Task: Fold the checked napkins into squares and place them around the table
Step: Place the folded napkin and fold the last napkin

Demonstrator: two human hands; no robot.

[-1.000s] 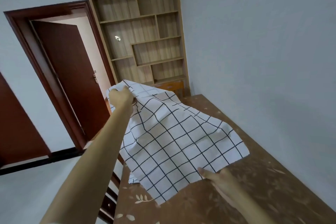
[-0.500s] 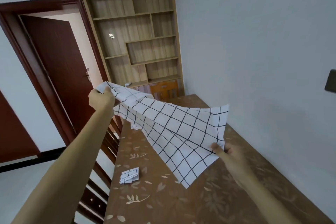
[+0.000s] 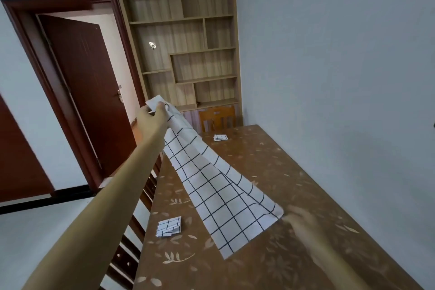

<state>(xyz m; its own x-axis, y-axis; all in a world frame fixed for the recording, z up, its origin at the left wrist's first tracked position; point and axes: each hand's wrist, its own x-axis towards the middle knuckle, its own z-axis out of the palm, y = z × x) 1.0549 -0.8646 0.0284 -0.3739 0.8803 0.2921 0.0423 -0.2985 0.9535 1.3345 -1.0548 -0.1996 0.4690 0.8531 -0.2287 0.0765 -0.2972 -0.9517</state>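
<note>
Brown bench (image 3: 306, 160) low in frame, napkin (image 3: 219, 195) stretched above it. Left grip (image 3: 154, 113) pinching top corner; right grip (image 3: 303, 221) blurred beside low corner, hold unclear. Lay flat, match corners first.

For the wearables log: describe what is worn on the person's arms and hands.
Nothing worn shows. The left arm is bare along its visible length, with no sleeve, watch or band; the left grip has no glove or visible ring. The right arm and right grip look bare too, though motion blur hides small details.
</note>
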